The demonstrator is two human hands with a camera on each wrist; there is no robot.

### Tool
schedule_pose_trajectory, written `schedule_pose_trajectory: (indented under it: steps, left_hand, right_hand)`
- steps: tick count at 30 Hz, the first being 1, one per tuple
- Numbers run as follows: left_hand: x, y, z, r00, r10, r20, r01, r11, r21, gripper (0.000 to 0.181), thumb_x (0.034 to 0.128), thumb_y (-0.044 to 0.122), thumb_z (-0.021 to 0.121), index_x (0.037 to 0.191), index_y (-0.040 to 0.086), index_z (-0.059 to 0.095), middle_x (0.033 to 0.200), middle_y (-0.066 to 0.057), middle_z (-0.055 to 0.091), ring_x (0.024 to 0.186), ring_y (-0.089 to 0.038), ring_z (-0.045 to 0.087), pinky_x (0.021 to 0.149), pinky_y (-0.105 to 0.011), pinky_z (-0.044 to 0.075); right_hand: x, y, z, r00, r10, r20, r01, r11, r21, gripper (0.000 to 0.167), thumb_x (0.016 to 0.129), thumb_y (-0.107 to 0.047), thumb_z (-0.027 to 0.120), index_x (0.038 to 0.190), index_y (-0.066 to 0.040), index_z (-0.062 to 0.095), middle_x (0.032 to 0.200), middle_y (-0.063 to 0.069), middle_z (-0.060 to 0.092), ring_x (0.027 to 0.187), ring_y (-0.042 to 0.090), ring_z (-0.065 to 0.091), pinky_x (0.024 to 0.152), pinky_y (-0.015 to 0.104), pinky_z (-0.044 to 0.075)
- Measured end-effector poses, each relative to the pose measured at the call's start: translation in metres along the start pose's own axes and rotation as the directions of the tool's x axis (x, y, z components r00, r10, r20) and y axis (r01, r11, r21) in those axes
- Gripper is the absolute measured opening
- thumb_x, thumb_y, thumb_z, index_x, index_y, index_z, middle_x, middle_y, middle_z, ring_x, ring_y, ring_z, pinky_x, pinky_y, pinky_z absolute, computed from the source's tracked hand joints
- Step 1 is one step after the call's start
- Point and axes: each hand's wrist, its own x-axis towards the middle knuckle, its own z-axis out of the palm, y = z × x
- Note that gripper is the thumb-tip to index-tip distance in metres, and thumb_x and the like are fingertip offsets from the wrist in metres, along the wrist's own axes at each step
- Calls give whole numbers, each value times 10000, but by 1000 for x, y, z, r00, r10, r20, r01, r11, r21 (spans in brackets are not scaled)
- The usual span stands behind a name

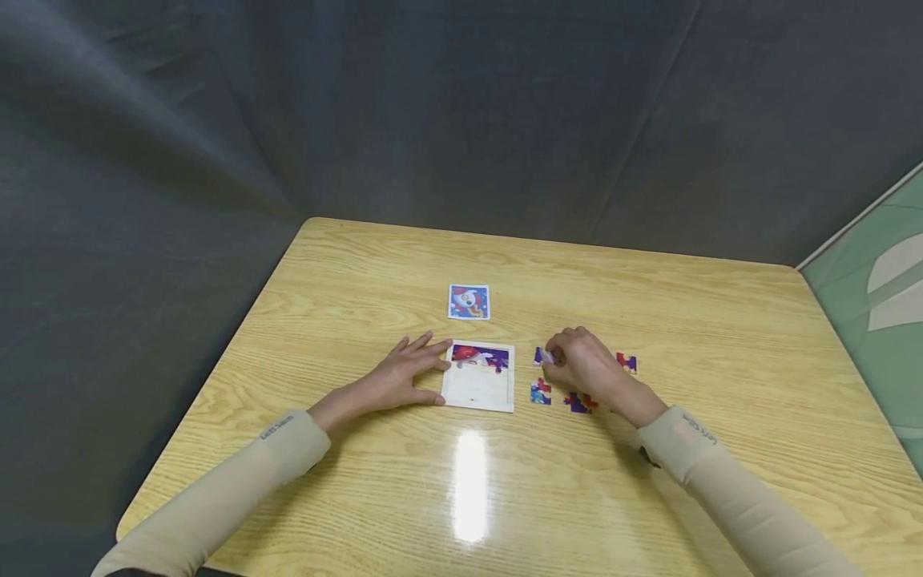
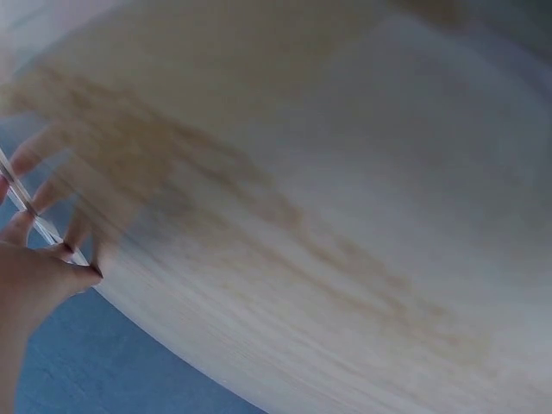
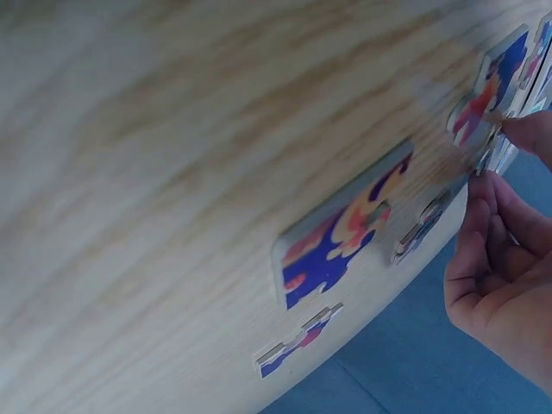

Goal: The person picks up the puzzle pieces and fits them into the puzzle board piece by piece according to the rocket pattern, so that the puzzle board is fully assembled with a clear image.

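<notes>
A square white puzzle tray [image 1: 479, 391] lies on the table, with joined pieces of a red, white and purple picture along its far side. Spread along the tray's left edge is my left hand [image 1: 397, 378], fingertips and thumb touching the rim; the left wrist view shows the same hand [image 2: 39, 280] at that edge. My right hand [image 1: 587, 365] pinches a puzzle piece [image 1: 548, 357] between thumb and fingers, right of the tray. Around it lie loose pieces: a blue and red one [image 1: 541, 393], a purple and red one [image 1: 579, 403] and another [image 1: 626, 363].
A small picture card [image 1: 469, 303] lies beyond the tray. In the right wrist view several loose pieces, such as a purple and orange one [image 3: 336, 233], rest flat on the wooden table [image 1: 346, 489]. Dark curtain [image 1: 461, 120] hangs behind the table's far edge.
</notes>
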Motion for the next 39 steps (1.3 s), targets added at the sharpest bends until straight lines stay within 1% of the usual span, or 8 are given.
schedule_pose_trajectory:
  steps: [3, 6, 10, 13, 18, 25, 33, 39]
  left_hand:
    - [0, 0, 0, 1000, 0, 2, 0, 1000, -4, 534, 826, 418, 732, 1257, 128, 605, 1555, -66, 304, 1453, -363, 135, 1143, -618, 38]
    - [0, -1, 1, 1000, 5, 1, -5, 1000, -1, 531, 827, 418, 730, 1252, 125, 606, 1555, -70, 303, 1452, -366, 136, 1140, -624, 40]
    - [0, -2, 0, 1000, -2, 5, 2, 1000, 1, 531, 831, 426, 725, 1258, 134, 604, 1561, -48, 290, 1458, -343, 125, 1148, -605, 32]
    - [-1, -2, 0, 1000, -4, 7, 5, 1000, -4, 531, 831, 423, 726, 1260, 135, 603, 1562, -39, 286, 1461, -332, 117, 1151, -596, 25]
    - [0, -2, 0, 1000, -5, 7, 5, 1000, -9, 534, 833, 418, 725, 1266, 133, 599, 1563, -48, 284, 1461, -332, 115, 1151, -595, 21]
    - [0, -1, 1, 1000, 9, -7, -9, 1000, 8, 520, 831, 416, 727, 1250, 133, 605, 1553, -68, 305, 1451, -360, 142, 1139, -621, 47]
    - [-1, 0, 0, 1000, -11, 19, 11, 1000, 6, 535, 848, 433, 702, 1277, 133, 591, 1569, -51, 272, 1463, -337, 100, 1150, -598, 27]
    - [-1, 0, -1, 999, -23, 29, 22, 1000, 11, 560, 855, 439, 694, 1308, 133, 574, 1573, -43, 261, 1465, -327, 93, 1157, -581, 16]
  right_hand:
    - [1, -1, 1, 1000, -19, -22, 19, 1000, -21, 211, 762, -148, 754, 903, 2, 709, 769, 37, 637, 704, 173, 514, 617, 294, 473]
    - [4, -5, 1, 996, -53, -67, 50, 998, -44, 220, 762, -189, 769, 892, -21, 714, 770, 25, 643, 695, 160, 512, 601, 291, 459]
    - [8, -19, 4, 981, -124, -147, 116, 991, -62, 205, 760, -195, 777, 861, -27, 716, 739, 25, 649, 671, 161, 538, 564, 297, 473]
    - [12, -32, 9, 971, -166, -174, 158, 986, -62, 200, 755, -193, 780, 851, -29, 717, 721, 23, 649, 655, 158, 545, 544, 290, 473]
    - [21, -57, 18, 969, -200, -143, 196, 980, -42, 229, 752, -226, 800, 869, -44, 726, 731, 10, 659, 665, 141, 542, 560, 262, 465]
    - [34, -81, 32, 970, -218, -110, 216, 976, -26, 169, 753, -197, 773, 861, -75, 731, 749, -6, 663, 683, 143, 549, 575, 283, 473]
    - [44, -93, 44, 975, -218, -47, 216, 975, -56, 217, 789, -196, 725, 972, -80, 732, 775, -30, 646, 695, 128, 517, 626, 284, 453]
    - [47, -96, 46, 973, -226, -35, 224, 973, -65, 138, 794, -153, 711, 914, -87, 723, 778, -24, 636, 691, 139, 497, 624, 290, 439]
